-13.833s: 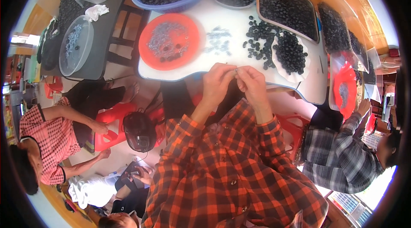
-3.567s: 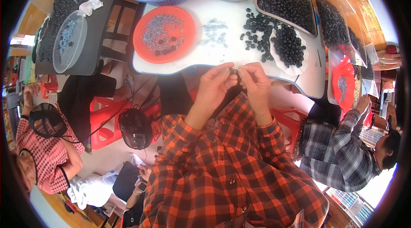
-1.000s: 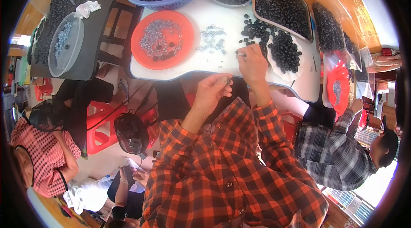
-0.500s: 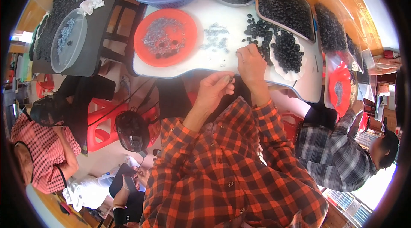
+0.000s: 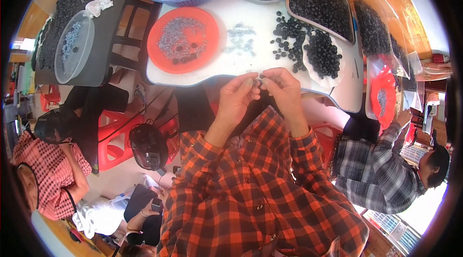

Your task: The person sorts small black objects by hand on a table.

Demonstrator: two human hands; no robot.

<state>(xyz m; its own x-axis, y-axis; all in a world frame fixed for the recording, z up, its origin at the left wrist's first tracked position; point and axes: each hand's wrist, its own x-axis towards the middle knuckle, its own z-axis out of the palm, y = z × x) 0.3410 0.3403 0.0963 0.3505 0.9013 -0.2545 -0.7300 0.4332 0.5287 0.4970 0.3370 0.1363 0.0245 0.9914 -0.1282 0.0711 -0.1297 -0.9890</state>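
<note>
My left hand [image 5: 237, 95] and my right hand [image 5: 284, 90] meet just off the near edge of the white table [image 5: 251, 10]. Fingertips are pinched on both, with a small dark round piece [image 5: 261, 79] showing between them. Its finer detail is too small to make out. To the right lie loose black round pieces [image 5: 284, 40], and more fill a white scalloped dish [image 5: 333, 83]. Small clear bits [image 5: 239, 40] are scattered in the middle of the table. An orange-red plate [image 5: 156, 61] at the left carries clear bits and a few black pieces.
Along the far side stand a blue basket [image 5: 193, 0], a round bowl [image 5: 258, 0] and a metal tray [image 5: 318, 23], all with black pieces. A dark side table [image 5: 99, 74] is at left. People sit on both sides; red stools [image 5: 113, 148] stand near.
My right hand has come back from beside the loose black pieces to my left hand, and their fingertips now meet. The view has shifted slightly.
</note>
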